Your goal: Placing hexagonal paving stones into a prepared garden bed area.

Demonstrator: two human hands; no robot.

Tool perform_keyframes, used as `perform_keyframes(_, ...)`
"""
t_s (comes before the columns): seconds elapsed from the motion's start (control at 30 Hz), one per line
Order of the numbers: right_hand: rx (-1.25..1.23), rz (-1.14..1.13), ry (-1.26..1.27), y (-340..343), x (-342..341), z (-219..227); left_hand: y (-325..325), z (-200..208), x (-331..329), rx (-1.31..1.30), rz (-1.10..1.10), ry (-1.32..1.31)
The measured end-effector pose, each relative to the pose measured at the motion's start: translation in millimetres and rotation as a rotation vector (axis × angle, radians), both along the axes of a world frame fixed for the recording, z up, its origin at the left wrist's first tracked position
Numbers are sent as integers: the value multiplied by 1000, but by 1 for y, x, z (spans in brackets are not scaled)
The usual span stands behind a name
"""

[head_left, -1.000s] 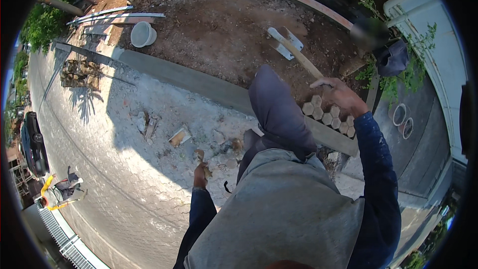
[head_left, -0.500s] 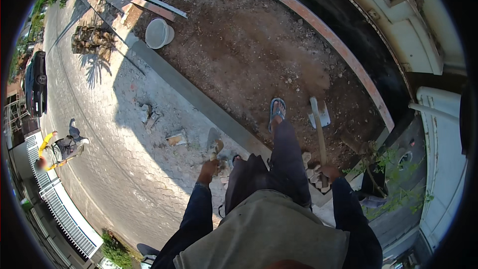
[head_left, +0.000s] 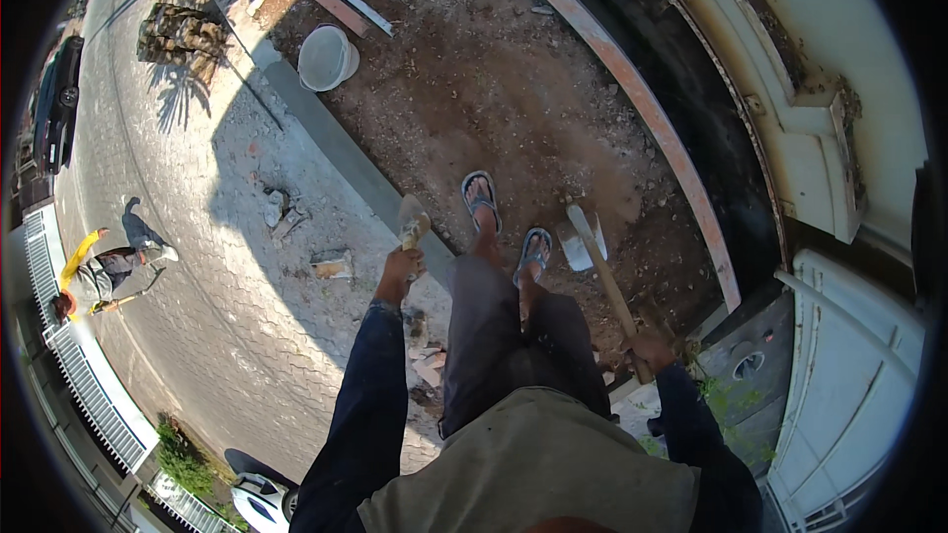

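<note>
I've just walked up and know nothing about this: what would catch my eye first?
Probably the wooden-handled digging tool in the right hand, its pale blade out ahead over the brown dirt, and the trowel in the left hand. Next, perhaps, the white bucket farther ahead, and someone in yellow sleeves on the sunlit paving far left.

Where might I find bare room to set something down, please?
The widest patch is the stony soil between the white bucket and the reddish curb. Sunlit paving between the co-worker and the rubble also looks open. It is crowded around the sandaled feet, with the right hand holding a hoe and the left hand a trowel.
</note>
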State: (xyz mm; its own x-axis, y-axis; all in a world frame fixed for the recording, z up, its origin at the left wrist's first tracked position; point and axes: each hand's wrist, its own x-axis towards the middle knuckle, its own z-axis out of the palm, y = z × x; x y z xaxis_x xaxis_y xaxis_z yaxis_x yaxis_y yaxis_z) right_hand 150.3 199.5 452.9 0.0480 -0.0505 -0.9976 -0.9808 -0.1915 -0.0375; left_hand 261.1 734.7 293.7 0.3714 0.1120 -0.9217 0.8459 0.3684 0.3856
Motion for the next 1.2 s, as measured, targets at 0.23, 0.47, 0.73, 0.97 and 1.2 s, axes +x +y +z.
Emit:
perform_keyframes(0.23,52,-69,-57,96,167,19,42,-92,220,-30,-10,-102)
perform_keyframes(0.47,124,93,-268,198,339,-28,83,-191,408,152,196,-312)
perform_keyframes(0.73,361,-81,-472,272,405,-179,-41,-176,503,42,-171,-229)
perform_keyframes(0.97,205,115,-663,297,347,-239,-112,-202,462,637,-590,-108)
perform_keyframes(1.2,284,221,-504,195,282,-196,-155,-212,349,803,-519,-10)
